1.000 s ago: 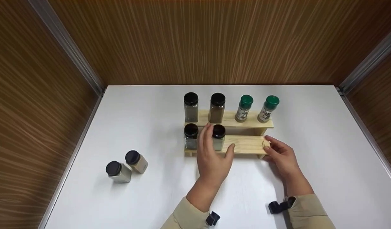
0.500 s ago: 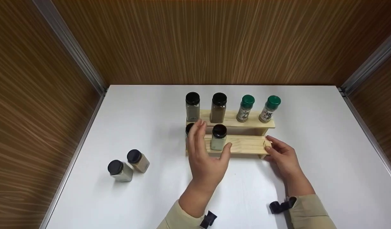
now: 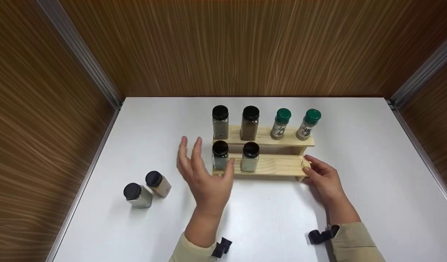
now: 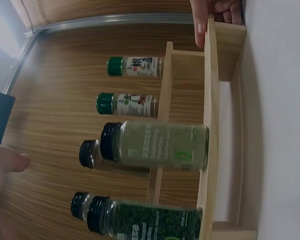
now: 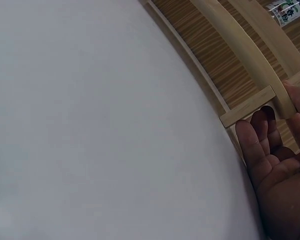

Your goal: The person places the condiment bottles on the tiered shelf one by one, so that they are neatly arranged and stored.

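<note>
My left hand is off the rack, fingers and thumb spread, holding nothing. It hovers in front of and left of the two-tier wooden spice rack. On the lower tier stand a jar of green flakes and a jar of pale green powder, both black-capped. With my right hand I pinch the lower tier's right end, thumb above, other fingers below. The upper tier bears two black-capped spice jars and two green-capped spice bottles, all upright.
Two more black-capped spice jars, one pale and one tan, stand on the white table to the left. Wood-grain panels enclose the table at the back and sides.
My left hand has moved left from the pale green powder jar, past the jar of green flakes, which is visible again. The right hand keeps its hold on the rack.
</note>
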Motion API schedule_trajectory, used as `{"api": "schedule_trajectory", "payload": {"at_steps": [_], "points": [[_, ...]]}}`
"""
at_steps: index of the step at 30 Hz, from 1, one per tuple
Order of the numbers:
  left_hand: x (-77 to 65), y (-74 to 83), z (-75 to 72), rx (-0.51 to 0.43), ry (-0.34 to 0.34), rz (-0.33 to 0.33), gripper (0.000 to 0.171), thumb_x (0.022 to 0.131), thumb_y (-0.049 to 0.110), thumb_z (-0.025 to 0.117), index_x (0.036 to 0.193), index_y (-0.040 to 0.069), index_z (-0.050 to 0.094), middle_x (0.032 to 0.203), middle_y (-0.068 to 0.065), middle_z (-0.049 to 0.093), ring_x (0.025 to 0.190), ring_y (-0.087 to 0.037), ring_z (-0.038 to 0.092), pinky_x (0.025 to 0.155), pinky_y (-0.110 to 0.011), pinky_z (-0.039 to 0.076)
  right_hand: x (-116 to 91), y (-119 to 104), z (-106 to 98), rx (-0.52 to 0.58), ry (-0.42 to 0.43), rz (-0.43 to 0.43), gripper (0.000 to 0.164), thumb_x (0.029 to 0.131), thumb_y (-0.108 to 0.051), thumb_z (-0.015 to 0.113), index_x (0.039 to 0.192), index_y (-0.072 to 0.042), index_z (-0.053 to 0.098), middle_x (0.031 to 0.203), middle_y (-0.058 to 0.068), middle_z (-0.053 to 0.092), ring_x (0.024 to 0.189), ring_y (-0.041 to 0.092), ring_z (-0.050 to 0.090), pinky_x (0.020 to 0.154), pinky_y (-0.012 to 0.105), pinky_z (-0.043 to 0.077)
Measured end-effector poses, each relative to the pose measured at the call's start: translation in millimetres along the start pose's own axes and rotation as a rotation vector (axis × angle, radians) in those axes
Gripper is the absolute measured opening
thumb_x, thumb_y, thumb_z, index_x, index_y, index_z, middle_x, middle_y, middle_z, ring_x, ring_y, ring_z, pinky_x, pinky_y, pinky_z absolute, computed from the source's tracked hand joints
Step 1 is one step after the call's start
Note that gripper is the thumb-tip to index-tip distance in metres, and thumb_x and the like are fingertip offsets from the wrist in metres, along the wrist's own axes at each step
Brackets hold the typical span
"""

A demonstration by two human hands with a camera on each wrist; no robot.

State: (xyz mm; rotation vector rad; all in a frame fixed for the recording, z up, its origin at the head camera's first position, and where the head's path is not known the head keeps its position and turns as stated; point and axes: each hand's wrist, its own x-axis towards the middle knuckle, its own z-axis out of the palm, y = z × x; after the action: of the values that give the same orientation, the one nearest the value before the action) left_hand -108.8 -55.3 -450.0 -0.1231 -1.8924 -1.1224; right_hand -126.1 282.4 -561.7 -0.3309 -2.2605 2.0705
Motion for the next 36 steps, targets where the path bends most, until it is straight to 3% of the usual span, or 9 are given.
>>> {"api": "schedule_trajectory", "payload": {"at_steps": [10, 25, 36], "points": [[7.5, -27.8, -15.5, 0.117, 0.039, -0.051, 0.092, 0.066, 0.013, 0.1, 0.145, 0.004, 0.054, 0.158, -0.03, 0.035, 0.144, -0.047, 0.035, 0.112, -0.064, 0.031, -1, 0, 3, 0.089, 0.011, 0.001, 0.052, 0.101, 0.0, 0.071, 0.149, 0.006, 0.054, 0.107, 0.006, 0.062, 0.087, 0.012, 0.066, 0.069, 0.026, 0.061], [-0.3, -57.5, -38.7, 0.235, 0.023, -0.18, 0.087, 0.072, 0.02, 0.098, 0.145, 0.003, 0.055, 0.158, -0.026, 0.036, 0.144, -0.047, 0.035, 0.112, -0.067, 0.029, 0, -1, 3, 0.098, 0.013, -0.007, 0.05, 0.1, 0.002, 0.071, 0.148, 0.004, 0.057, 0.105, 0.006, 0.062, 0.087, 0.012, 0.067, 0.069, 0.027, 0.061], [-3.1, -78.1, -50.4, 0.225, 0.043, -0.262, 0.083, 0.077, 0.015, 0.094, 0.147, 0.001, 0.052, 0.158, -0.027, 0.036, 0.145, -0.045, 0.033, 0.113, -0.063, 0.031, -1, -1, 2, 0.08, 0.004, -0.002, 0.053, 0.1, 0.0, 0.071, 0.15, 0.006, 0.053, 0.106, 0.002, 0.063, 0.089, 0.011, 0.068, 0.07, 0.026, 0.061]]}}
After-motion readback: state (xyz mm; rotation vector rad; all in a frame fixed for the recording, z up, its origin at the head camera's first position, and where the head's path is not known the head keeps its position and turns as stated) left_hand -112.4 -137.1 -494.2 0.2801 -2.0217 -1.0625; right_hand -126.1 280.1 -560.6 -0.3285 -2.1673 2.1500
